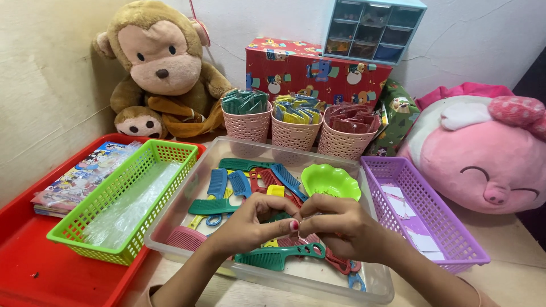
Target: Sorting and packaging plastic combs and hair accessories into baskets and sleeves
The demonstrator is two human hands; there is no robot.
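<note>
both hands meet over the clear bin [375, 287] of combs [278, 257]: left hand [250, 224] and right hand [341, 227] fingers pinched narrow on something too small to identify. loosened, it'd probably vanish among the combs.

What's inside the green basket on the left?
The green basket holds a pile of clear plastic bags, loosely heaped along its length. Anything under the bags is covered, so I cannot tell what else lies there.

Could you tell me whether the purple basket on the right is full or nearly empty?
Nearly empty: the purple basket holds only a few flat paper cards on its floor.
</note>
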